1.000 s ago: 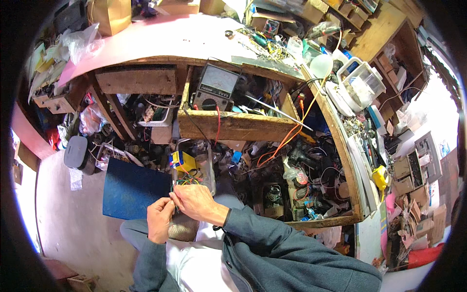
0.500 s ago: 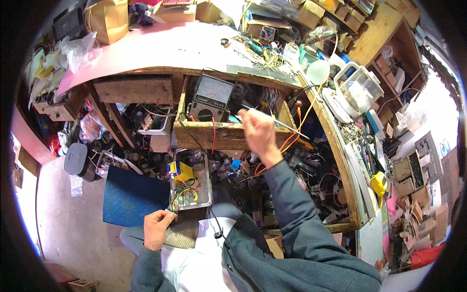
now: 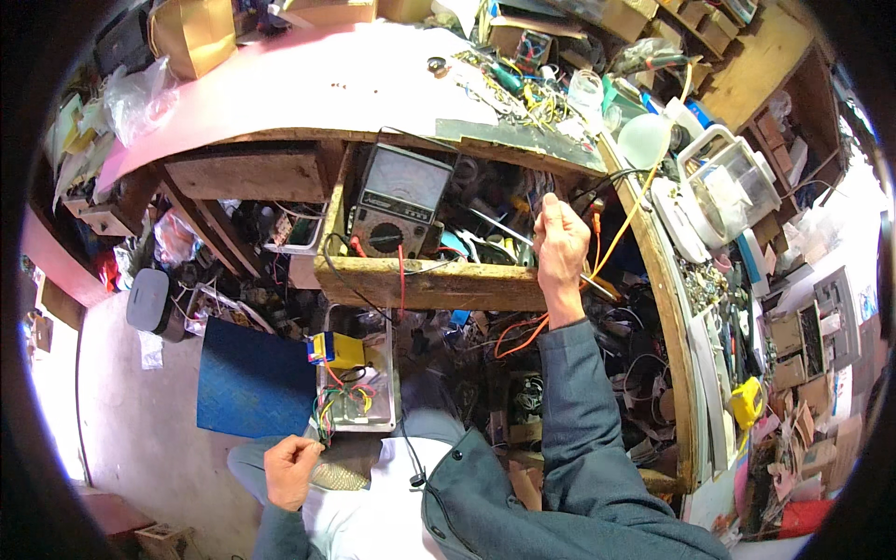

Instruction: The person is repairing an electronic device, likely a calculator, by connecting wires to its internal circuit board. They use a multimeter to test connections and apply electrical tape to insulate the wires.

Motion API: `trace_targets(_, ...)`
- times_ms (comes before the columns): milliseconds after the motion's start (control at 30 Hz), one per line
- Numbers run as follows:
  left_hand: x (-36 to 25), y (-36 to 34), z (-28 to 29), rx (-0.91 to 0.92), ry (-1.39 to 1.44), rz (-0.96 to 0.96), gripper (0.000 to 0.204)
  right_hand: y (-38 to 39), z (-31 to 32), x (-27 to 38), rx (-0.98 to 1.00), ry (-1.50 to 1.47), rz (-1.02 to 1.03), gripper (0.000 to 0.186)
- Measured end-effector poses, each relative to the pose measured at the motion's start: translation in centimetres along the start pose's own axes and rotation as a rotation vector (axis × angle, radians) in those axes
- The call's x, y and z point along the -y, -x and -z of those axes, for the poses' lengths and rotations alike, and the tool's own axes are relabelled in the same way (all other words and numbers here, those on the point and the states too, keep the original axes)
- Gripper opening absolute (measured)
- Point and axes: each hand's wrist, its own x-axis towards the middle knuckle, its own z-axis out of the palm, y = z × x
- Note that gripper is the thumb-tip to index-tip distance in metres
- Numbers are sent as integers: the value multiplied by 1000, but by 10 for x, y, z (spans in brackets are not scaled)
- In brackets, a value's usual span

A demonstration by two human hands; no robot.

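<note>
My left hand (image 3: 291, 471) is closed in a pinch low on the left, on the ends of thin coloured wires (image 3: 327, 411). These hang from a shallow grey box (image 3: 394, 373), where a yellow and blue block (image 3: 338, 351) sits with wires running from it. My right hand (image 3: 562, 247) is closed over the right part of an open wooden drawer (image 3: 429, 285). What its fingers hold, if anything, is hidden. A long thin metal rod (image 3: 504, 228) passes behind that hand, across the drawer's edge. In the drawer's left part leans an analog multimeter (image 3: 401, 201) with red and black leads.
A pink-topped bench (image 3: 280, 84) spans the back, with a paper bag (image 3: 194, 37) and cut wires on it. Orange cable (image 3: 523, 334) loops below the drawer. At right, a wooden edge (image 3: 686, 373) borders clutter and a yellow tool (image 3: 747, 403). A blue mat (image 3: 252, 378) lies left.
My right hand has moved right along the drawer, away from the multimeter. The left hand has dropped slightly, still pinching the wires. The view has shifted a little.
</note>
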Motion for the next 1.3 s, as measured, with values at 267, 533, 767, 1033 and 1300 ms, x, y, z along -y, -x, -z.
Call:
trace_targets(267,-17,-2,-4,-67,-52,-49,2,1,4,5,-38,-110,-50,45)
trace_targets(533,-30,-7,-15,-28,-145,-92,6,1,1,7,-39,-86,-65,44)
trace_targets(767,-35,-13,-21,-67,-250,-154,6,1,2,6,-20,-87,-59,42)
trace_targets(1033,-33,-10,-16,-73,-249,-117,6,1,2,6,-14,-111,-57,38)
trace_targets(1300,-24,-10,-15,-106,-207,-140,9,-1,1,4,-46,-121,-73,31)
